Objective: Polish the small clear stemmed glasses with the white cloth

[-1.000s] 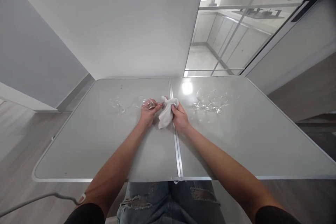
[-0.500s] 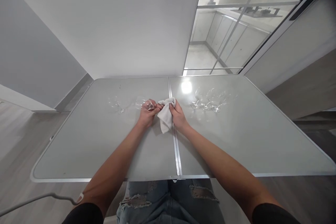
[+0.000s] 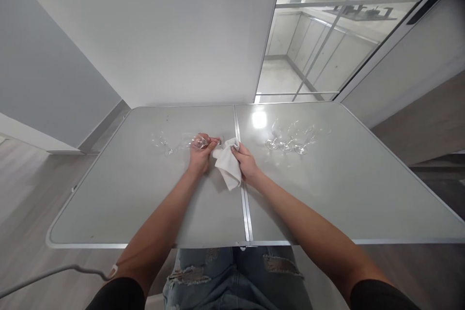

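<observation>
My left hand (image 3: 201, 155) is closed around a clear wine glass (image 3: 189, 140) held on its side, bowl to the left and foot to the right. In my right hand (image 3: 247, 162) is a white cloth (image 3: 229, 165), pinched at its top and hanging down toward the table. The cloth is beside the glass's foot; whether they touch I cannot tell. Right of my hands stand several clear wine glasses (image 3: 285, 145) close together. Further left is more clear glassware (image 3: 168, 149), faint against the grey surface.
The grey folding table (image 3: 119, 193) has a metal seam (image 3: 246, 218) down its middle and a metal rim. A white wall (image 3: 181, 34) rises behind it, with a glass-paned door (image 3: 308, 48) at the right. A grey cable (image 3: 54, 273) runs by my left arm.
The cloth has moved slightly right and down, away from the stem, and the glass's foot now shows. My left hand has shifted a little left with the glass.
</observation>
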Available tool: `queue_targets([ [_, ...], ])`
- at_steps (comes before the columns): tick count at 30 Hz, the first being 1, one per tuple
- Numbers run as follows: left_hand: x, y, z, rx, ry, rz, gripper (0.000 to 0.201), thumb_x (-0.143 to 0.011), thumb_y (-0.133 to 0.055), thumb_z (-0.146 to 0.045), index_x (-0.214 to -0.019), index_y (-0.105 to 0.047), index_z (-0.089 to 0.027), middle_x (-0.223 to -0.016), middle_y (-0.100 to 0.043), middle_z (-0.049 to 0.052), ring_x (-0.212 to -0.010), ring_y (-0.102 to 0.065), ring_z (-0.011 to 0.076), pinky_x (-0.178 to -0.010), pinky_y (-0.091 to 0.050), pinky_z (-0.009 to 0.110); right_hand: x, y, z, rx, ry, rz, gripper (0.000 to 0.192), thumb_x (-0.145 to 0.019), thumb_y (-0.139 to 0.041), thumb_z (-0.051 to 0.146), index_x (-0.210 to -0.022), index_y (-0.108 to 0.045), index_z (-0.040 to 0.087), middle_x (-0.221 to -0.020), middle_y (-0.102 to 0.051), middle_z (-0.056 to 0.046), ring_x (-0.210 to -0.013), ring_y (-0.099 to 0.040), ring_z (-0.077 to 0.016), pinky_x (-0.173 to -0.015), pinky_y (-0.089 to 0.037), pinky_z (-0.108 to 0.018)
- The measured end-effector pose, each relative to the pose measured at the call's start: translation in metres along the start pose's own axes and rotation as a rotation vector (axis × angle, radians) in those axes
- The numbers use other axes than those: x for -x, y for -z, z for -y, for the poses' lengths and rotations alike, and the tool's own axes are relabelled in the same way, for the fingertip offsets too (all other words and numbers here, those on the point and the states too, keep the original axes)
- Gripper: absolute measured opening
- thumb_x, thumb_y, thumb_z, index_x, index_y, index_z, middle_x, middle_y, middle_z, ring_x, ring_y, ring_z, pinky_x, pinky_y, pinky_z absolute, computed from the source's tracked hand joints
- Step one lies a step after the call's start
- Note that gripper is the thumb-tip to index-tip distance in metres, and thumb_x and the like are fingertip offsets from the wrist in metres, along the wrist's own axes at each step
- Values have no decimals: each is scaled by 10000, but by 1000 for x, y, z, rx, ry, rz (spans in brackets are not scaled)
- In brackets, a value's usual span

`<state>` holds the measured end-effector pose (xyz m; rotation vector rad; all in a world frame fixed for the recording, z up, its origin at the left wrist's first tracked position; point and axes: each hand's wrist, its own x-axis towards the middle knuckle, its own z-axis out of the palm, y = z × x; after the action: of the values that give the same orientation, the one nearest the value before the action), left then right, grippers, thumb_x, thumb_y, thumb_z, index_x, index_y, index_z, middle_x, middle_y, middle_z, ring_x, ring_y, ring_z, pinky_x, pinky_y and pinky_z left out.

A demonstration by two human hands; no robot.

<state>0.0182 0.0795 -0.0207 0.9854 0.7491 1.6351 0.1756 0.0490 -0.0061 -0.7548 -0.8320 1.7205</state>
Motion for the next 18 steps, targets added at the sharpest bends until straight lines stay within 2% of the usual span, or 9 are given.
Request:
queue_targets([
  [3,0,-1,1,-30,33,12,390,-648,-912,-265,-815,-566,-198,-780,-727,3,-878,-725,195,-922,-524,378,-3,3,7,-22,106,-75,336,-823,-721,471,-1054,-626,245,-909,-690,-3,-827,-646,-175,-734,-521,-282],
  [6,1,-3,0,-34,51,58,387,-652,-912,-269,-819,-570,-197,-772,-729,2,-849,-725,190,-933,-524,393,-9,11,11,15,248,-214,302,-869,-662,474,-1072,-595,261,-953,-671,2,-866,-637,-166,-775,-522,-285],
  [8,2,-3,0,-33,48,76,386,-660,-909,-272,-829,-569,-199,-764,-731,3,-874,-729,197,-962,-515,407,-12,18,11,115,364,-337,261,-897,-626,466,-1052,-582,260,-979,-649,3,-903,-616,-155,-820,-509,-278],
  [10,3,-4,1,-35,42,77,389,-663,-908,-275,-833,-567,-199,-761,-730,2,-886,-730,199,-968,-513,406,-14,22,8,253,433,-380,227,-916,-606,452,-1019,-585,251,-974,-629,4,-912,-589,-147,-851,-489,-267],
  [12,4,-5,1,-36,44,70,388,-666,-906,-277,-837,-567,-198,-773,-733,6,-895,-730,199,-951,-521,395,-13,21,4,325,407,-275,218,-919,-604,443,-997,-600,240,-936,-617,4,-883,-573,-147,-848,-480,-262],
  [15,4,-5,1,-32,51,28,388,-671,-901,-289,-847,-567,-202,-820,-740,14,-926,-727,200,-917,-535,374,-10,14,-3,269,294,-77,238,-903,-622,451,-1005,-621,235,-899,-619,-4,-847,-571,-158,-787,-486,-262],
  [18,1,-2,0,-35,24,-44,401,-665,-905,-299,-846,-560,-203,-842,-732,11,-945,-722,189,-931,-529,360,-7,9,-5,246,230,-17,250,-879,-656,459,-955,-638,222,-868,-625,-12,-801,-561,-161,-715,-478,-256],
])
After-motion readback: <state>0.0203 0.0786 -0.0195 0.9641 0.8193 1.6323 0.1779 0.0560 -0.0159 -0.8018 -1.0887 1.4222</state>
